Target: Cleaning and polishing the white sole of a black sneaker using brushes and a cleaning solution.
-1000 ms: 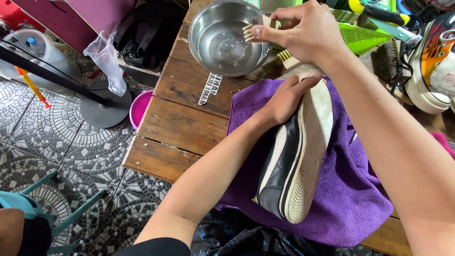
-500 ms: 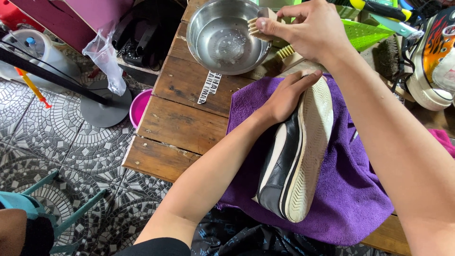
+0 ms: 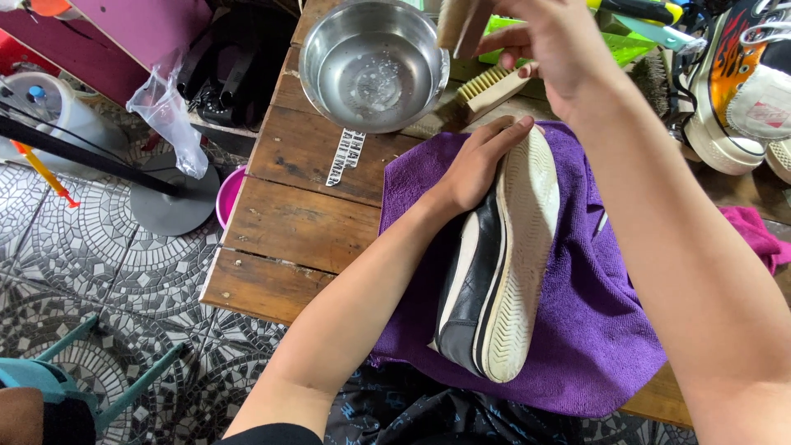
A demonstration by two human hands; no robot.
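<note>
A black-and-white sneaker (image 3: 494, 280) lies on its side on a purple towel (image 3: 593, 330), its pale sole facing right. My left hand (image 3: 478, 161) rests on the shoe's toe end and holds it steady. Raised above the table's far edge, my right hand (image 3: 552, 49) is closed on a small wooden brush (image 3: 461, 23), just right of a steel bowl (image 3: 375, 66) holding a little water. A second wooden brush (image 3: 490, 89) with pale bristles lies beside the bowl.
The wooden table (image 3: 288, 231) ends at the left over a patterned tile floor. Other sneakers (image 3: 741, 91) stand at the far right, a green object (image 3: 614, 49) behind. A pink tub (image 3: 229, 194), a fan base (image 3: 173, 202) and a plastic bag (image 3: 165, 107) sit left.
My right hand has lifted away from the bowl's rim and risen with the brush. The left hand and the shoe have stayed in place.
</note>
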